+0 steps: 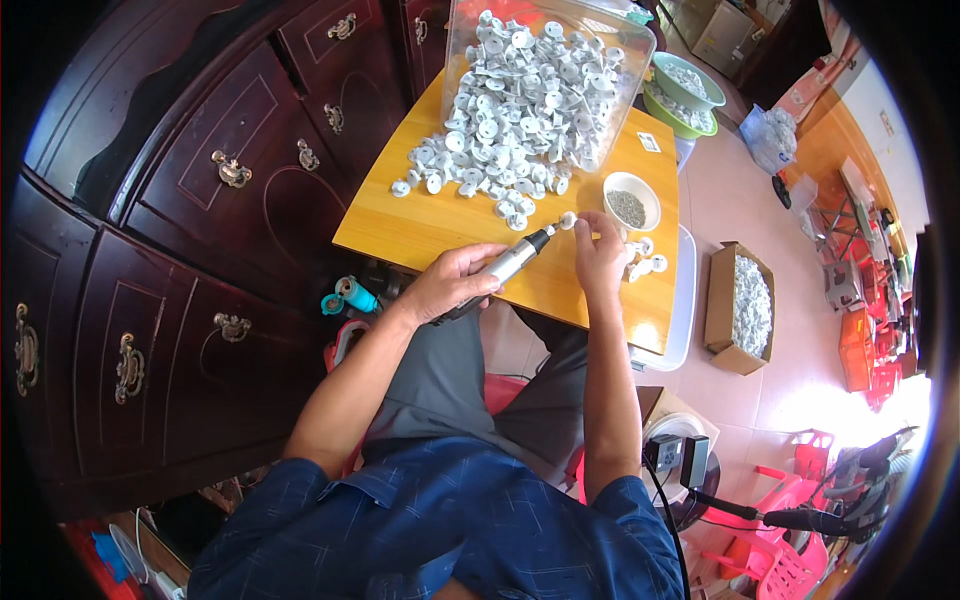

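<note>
My left hand [450, 282] is wrapped around a silver and black electric screwdriver [514, 260], its tip angled up to the right. At that tip my right hand [600, 258] pinches a small round white plastic part [568, 220]. The bit seems to meet the part, though exact contact is too small to tell. Just beyond my right hand stands a white bowl [652, 193] of small metal screws [627, 208]. Several similar white parts [650, 264] lie beside my right wrist. A large heap of them [500, 140] spills from a clear plastic bin [632, 75] onto the table.
The yellow wooden table [395, 225] sits against dark red cabinets [230, 120] on the left. To the right, a cardboard box [722, 300] of white parts stands on the floor. Green basins [712, 92] are at the far right, and pink plastic chairs [790, 570] at the lower right.
</note>
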